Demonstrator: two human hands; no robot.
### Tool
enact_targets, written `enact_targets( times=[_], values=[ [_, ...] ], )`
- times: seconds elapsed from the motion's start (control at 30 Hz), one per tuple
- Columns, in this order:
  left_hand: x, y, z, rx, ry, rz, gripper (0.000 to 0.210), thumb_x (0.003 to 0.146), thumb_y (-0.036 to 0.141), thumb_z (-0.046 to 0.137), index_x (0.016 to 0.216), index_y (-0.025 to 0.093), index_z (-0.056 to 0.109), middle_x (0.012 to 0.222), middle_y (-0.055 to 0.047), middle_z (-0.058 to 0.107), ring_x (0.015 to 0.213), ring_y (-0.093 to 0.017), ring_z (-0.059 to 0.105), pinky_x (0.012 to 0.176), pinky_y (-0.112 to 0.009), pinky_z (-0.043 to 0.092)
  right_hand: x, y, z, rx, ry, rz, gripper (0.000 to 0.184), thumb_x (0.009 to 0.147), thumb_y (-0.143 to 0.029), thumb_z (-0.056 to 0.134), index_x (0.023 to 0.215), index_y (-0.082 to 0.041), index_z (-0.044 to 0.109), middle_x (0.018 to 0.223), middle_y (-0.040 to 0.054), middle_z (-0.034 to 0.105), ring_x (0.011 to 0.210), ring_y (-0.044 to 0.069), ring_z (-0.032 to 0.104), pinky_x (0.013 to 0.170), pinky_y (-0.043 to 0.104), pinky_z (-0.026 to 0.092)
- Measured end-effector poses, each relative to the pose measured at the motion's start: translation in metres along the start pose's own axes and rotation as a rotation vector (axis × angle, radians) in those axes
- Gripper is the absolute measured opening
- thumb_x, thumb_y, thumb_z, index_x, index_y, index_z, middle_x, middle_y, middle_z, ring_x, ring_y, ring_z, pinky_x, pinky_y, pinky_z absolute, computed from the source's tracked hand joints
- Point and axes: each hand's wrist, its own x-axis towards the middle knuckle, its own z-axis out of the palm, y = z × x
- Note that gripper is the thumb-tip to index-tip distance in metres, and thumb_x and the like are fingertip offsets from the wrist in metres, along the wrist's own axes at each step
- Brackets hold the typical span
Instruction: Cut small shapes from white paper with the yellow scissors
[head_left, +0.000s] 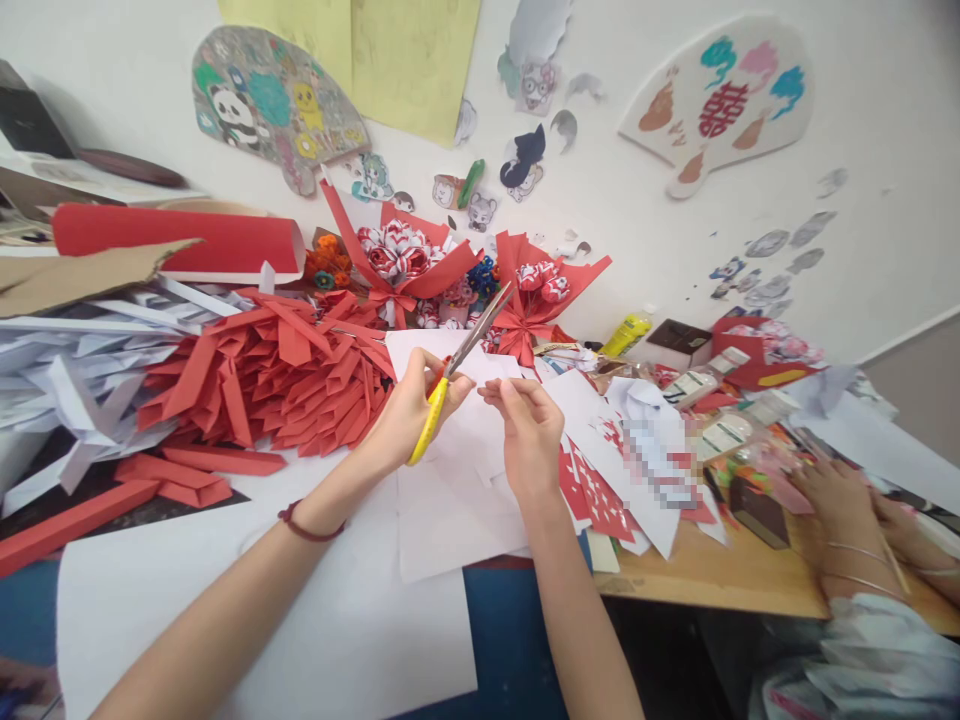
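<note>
A pair of scissors (430, 422) with yellow handles is gripped in my left hand (405, 415), its blades pointing up and to the right. Close beside it, my right hand (531, 430) is closed in a pinch near the scissors' blades. Whatever lies between those fingertips is too small to make out. White paper sheets (450, 520) lie beneath both hands. To the left of my left hand is a heap of folded red paper strips (300, 385). Red sheets with cut-out patterns (600, 495) lie right of my right hand.
White folded strips (82, 385) and a red paper roll (180, 240) are at left. Red-wrapped paper bouquets (397, 255) stand against the wall. A yellow bottle (628, 330) and plastic bottles (724, 435) lie right. Another person's hands (840, 500) rest at the far right.
</note>
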Motion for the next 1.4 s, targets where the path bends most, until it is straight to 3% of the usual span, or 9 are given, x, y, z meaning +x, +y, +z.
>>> enact_targets(
  times=[0.1,0.27,0.6,0.97,1.17,1.4],
  values=[
    [0.001,0.000,0.001,-0.094,0.035,0.021,0.036,0.088,0.044,0.057,0.093,0.024,0.028,0.105,-0.006,0.065,0.069,-0.010,0.051,0.064,-0.024,0.039,0.000,0.000,-0.001,-0.057,-0.022,0.012,0.018,0.078,-0.033,0.073,0.083,-0.016,0.068,0.079,0.0029,0.071,0.073,0.015,0.068,0.073,0.031,0.056],
    [0.001,0.006,0.000,-0.209,0.143,0.064,0.042,0.081,0.033,0.069,0.090,0.023,0.029,0.095,-0.002,0.066,0.067,-0.009,0.048,0.063,-0.023,0.038,-0.002,-0.001,0.000,-0.153,-0.112,0.043,0.020,0.078,-0.035,0.073,0.082,-0.016,0.070,0.074,0.0025,0.070,0.064,0.013,0.065,0.064,0.027,0.054],
    [-0.001,0.011,-0.003,-0.283,0.072,0.007,0.041,0.079,0.029,0.071,0.089,0.023,0.032,0.085,0.002,0.064,0.057,-0.006,0.041,0.054,-0.021,0.035,-0.002,0.002,-0.002,-0.209,-0.199,0.082,0.018,0.077,-0.033,0.075,0.082,-0.016,0.071,0.072,0.0022,0.071,0.062,0.013,0.066,0.061,0.026,0.053],
    [-0.001,0.009,-0.002,-0.261,0.093,-0.020,0.041,0.077,0.028,0.072,0.089,0.023,0.033,0.080,0.003,0.063,0.052,-0.004,0.040,0.048,-0.019,0.033,-0.002,0.001,-0.004,-0.204,-0.190,0.079,0.016,0.079,-0.031,0.073,0.084,-0.016,0.070,0.075,0.0029,0.070,0.064,0.013,0.066,0.063,0.025,0.054],
    [-0.001,0.012,-0.003,-0.250,0.117,-0.017,0.041,0.077,0.028,0.072,0.087,0.023,0.032,0.078,0.004,0.063,0.050,-0.004,0.039,0.045,-0.018,0.032,-0.001,0.000,-0.003,-0.195,-0.120,0.057,0.017,0.079,-0.031,0.073,0.085,-0.016,0.069,0.073,0.0022,0.069,0.062,0.012,0.064,0.062,0.025,0.053],
    [0.000,0.009,-0.001,-0.242,0.139,-0.017,0.040,0.077,0.026,0.072,0.088,0.023,0.033,0.076,0.004,0.062,0.051,-0.004,0.040,0.045,-0.017,0.032,0.000,0.003,-0.004,-0.198,-0.164,0.085,0.020,0.077,-0.034,0.074,0.086,-0.016,0.070,0.075,0.0036,0.070,0.062,0.013,0.065,0.061,0.026,0.054]
  ],
)
